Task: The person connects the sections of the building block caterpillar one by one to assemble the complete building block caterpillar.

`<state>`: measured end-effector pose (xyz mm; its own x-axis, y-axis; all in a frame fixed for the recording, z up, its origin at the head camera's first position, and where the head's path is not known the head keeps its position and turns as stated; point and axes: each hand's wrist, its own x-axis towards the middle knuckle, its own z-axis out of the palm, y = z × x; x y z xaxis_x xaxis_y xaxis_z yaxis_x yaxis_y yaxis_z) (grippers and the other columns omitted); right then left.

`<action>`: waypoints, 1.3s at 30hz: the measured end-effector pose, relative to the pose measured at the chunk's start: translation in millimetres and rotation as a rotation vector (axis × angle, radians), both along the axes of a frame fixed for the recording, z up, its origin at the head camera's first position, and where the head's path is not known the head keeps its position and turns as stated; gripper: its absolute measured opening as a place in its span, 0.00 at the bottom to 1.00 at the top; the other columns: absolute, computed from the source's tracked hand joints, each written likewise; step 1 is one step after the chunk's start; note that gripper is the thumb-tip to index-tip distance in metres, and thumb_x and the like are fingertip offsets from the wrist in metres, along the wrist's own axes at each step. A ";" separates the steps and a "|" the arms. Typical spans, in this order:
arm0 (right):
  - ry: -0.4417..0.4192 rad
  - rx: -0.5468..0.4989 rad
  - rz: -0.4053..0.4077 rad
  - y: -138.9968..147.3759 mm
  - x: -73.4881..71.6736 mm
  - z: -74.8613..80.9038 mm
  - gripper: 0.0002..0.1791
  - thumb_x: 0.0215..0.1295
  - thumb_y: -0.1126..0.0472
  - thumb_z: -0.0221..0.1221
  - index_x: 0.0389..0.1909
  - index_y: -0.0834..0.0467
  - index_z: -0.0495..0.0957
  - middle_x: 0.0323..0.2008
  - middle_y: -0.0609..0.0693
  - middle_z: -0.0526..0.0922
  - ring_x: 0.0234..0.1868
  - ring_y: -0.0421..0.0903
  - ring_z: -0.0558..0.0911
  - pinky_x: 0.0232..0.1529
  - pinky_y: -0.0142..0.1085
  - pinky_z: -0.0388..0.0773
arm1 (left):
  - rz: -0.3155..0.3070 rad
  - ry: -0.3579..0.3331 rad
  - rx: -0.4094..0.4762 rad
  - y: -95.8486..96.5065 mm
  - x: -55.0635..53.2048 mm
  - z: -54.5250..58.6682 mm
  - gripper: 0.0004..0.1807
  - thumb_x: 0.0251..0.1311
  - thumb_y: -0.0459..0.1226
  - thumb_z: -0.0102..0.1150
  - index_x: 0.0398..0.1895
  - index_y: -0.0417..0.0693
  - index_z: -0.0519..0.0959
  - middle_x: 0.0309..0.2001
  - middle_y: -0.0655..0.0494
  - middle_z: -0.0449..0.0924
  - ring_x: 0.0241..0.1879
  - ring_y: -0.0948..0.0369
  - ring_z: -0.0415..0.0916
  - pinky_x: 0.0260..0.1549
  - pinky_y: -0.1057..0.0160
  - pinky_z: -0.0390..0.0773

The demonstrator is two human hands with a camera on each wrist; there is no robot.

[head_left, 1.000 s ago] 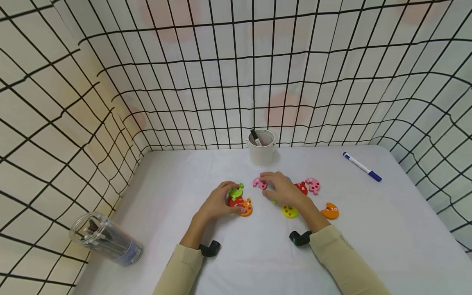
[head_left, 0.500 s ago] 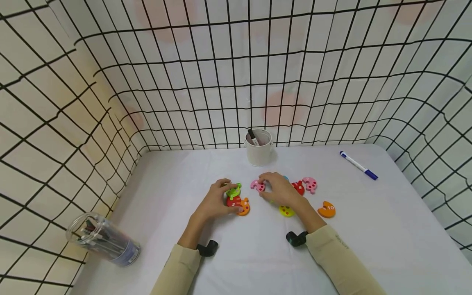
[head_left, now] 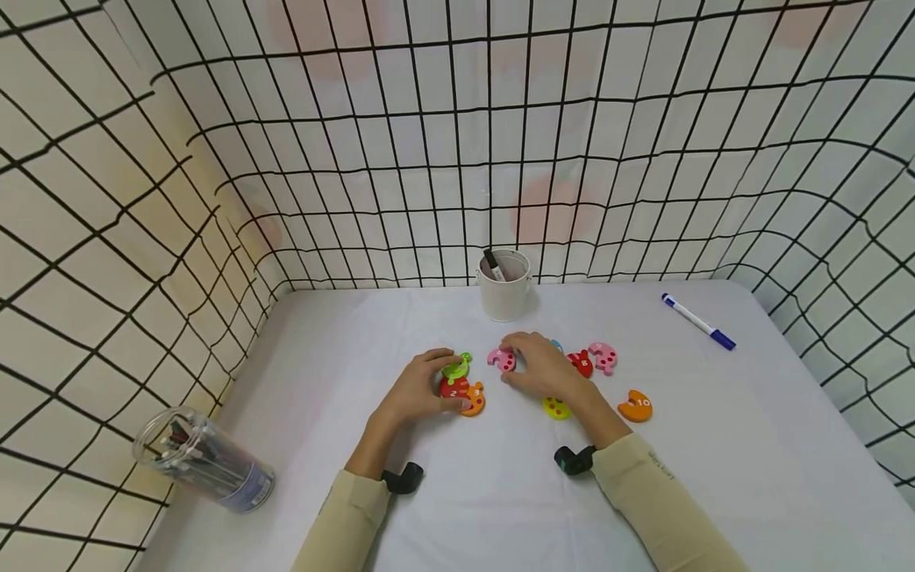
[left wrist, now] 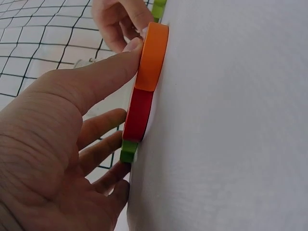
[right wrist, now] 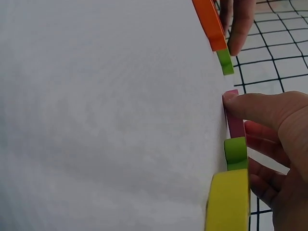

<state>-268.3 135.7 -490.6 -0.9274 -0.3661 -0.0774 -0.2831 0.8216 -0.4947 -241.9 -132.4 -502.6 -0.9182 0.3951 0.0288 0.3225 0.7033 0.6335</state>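
Observation:
My left hand (head_left: 417,388) spans a small cluster of flat wooden puzzle pieces at the table's middle. Its thumb lies on the orange piece (head_left: 475,399) numbered 3, while the fingers curl round the far side by the green piece (head_left: 459,367). Between these two sits the red piece (head_left: 452,388) numbered 2. Just to the right, my right hand (head_left: 541,367) pinches a pink spotted puzzle piece (head_left: 503,360); its thumb presses the near edge of that piece (right wrist: 236,122). Beside it in the right wrist view are a green edge (right wrist: 236,153) and a yellow piece (right wrist: 228,202).
Right of my right hand lie a red piece (head_left: 581,364) numbered 8, a pink piece (head_left: 604,359) and an orange piece (head_left: 636,406) numbered 10. A white bucket (head_left: 504,298), a marker (head_left: 698,321) and a clear pen jar (head_left: 207,465) stand around. Black wire mesh (head_left: 450,167) encloses the table.
Both hands stay almost in place on their pieces; the left fingers and the green piece shift very slightly. The head view sways a little.

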 end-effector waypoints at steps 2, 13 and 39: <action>0.004 -0.005 0.012 0.8 0.0 0.4 0.31 0.65 0.49 0.69 0.67 0.52 0.76 0.71 0.52 0.74 0.73 0.56 0.69 0.73 0.57 0.68 | 0.001 -0.005 -0.005 -0.1 -0.6 0.0 0.39 0.48 0.49 0.80 0.67 0.56 0.79 0.73 0.52 0.71 0.74 0.46 0.65 0.72 0.40 0.67; -0.028 -0.082 0.007 1.6 2.0 -1.1 0.28 0.64 0.50 0.70 0.64 0.51 0.77 0.59 0.49 0.81 0.57 0.50 0.77 0.63 0.48 0.80 | -0.001 -0.009 -0.003 0.3 -2.2 -1.0 0.39 0.49 0.48 0.80 0.67 0.56 0.79 0.73 0.52 0.70 0.74 0.47 0.65 0.72 0.41 0.67; -0.039 -0.231 0.140 -17.4 28.1 16.5 0.21 0.62 0.57 0.73 0.56 0.46 0.83 0.52 0.40 0.83 0.48 0.44 0.79 0.50 0.39 0.82 | -0.031 -0.010 0.008 -4.0 -1.8 0.0 0.40 0.50 0.48 0.80 0.69 0.54 0.78 0.74 0.51 0.70 0.75 0.46 0.63 0.73 0.40 0.65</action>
